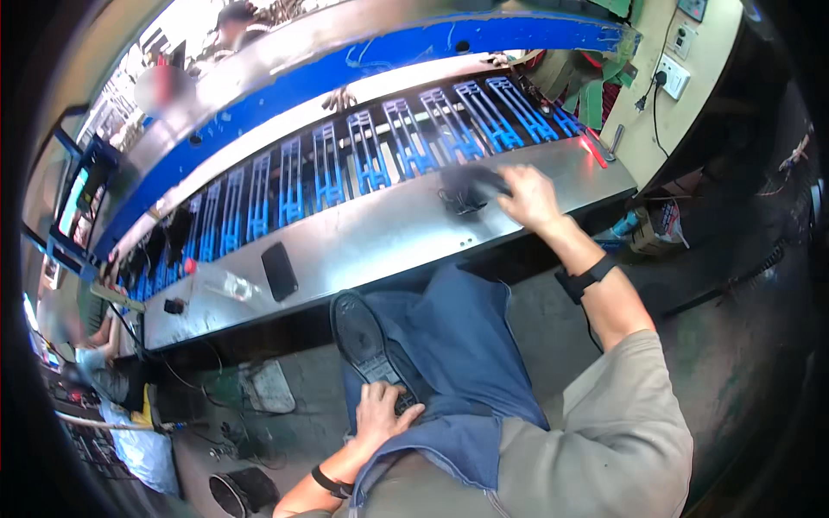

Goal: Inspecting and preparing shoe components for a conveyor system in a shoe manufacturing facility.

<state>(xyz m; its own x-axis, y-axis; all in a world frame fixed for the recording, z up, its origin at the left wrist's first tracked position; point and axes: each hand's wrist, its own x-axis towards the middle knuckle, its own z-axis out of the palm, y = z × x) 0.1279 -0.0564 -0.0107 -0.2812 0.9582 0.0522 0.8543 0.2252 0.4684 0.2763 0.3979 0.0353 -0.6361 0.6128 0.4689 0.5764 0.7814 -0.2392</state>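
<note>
Across the long steel bench (363, 246), a flat black phone (279, 270) lay left of centre. Lower down, the left hand (380, 414) clasped the black-soled shoe (363, 341) on the raised knee. Farther right, the right hand (528, 197) closed its grip on a blurred black device (471, 186) resting on the bench.

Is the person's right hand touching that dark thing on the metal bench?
Touching. In the head view, the right hand has its fingers lying on the blurred dark object on the metal bench, with no gap between them.
</note>
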